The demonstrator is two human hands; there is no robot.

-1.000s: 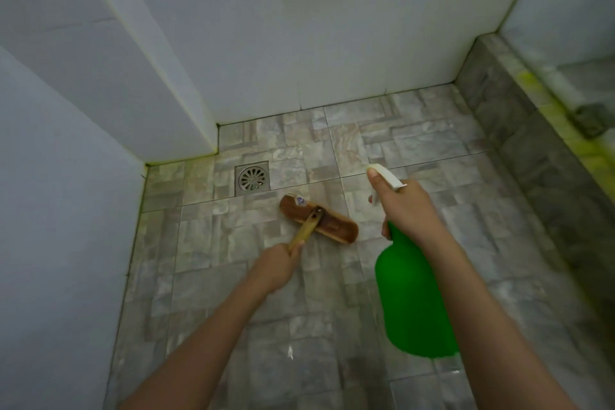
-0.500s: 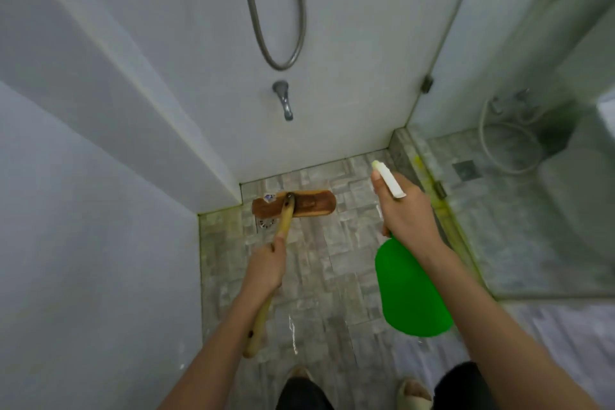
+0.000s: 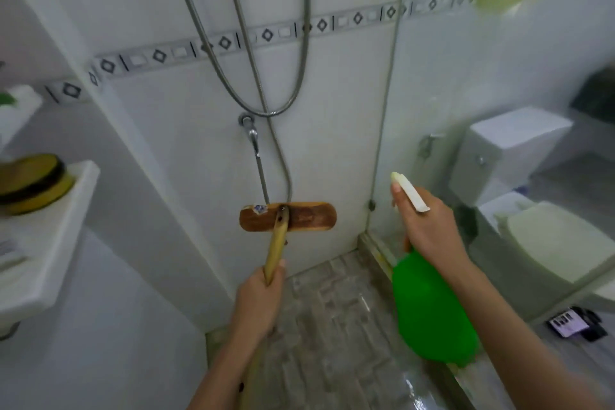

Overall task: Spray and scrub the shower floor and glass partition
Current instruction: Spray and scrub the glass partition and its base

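My left hand [image 3: 258,301] grips the yellow wooden handle of a long scrub brush [image 3: 288,217], whose brown head is lifted off the floor and held up in front of the white back wall. My right hand [image 3: 424,226] holds a green spray bottle [image 3: 432,313] by its neck, index finger lying along the white nozzle, which points up and left. The grey stone-tile shower floor [image 3: 336,319] lies below, between my arms. The glass partition [image 3: 499,116] stands on the right, just past the bottle.
A shower hose [image 3: 301,53] loops down the back wall to a tap [image 3: 251,133]. A white shelf [image 3: 50,236] on the left carries a yellow and black sponge [image 3: 33,183]. Behind the glass stand a toilet [image 3: 539,210] and a small dark object [image 3: 574,326] on the floor.
The view has tilted up from the floor to the wall. The brush head has risen off the tiles by the drain to wall height. The bottle stays in my right hand.
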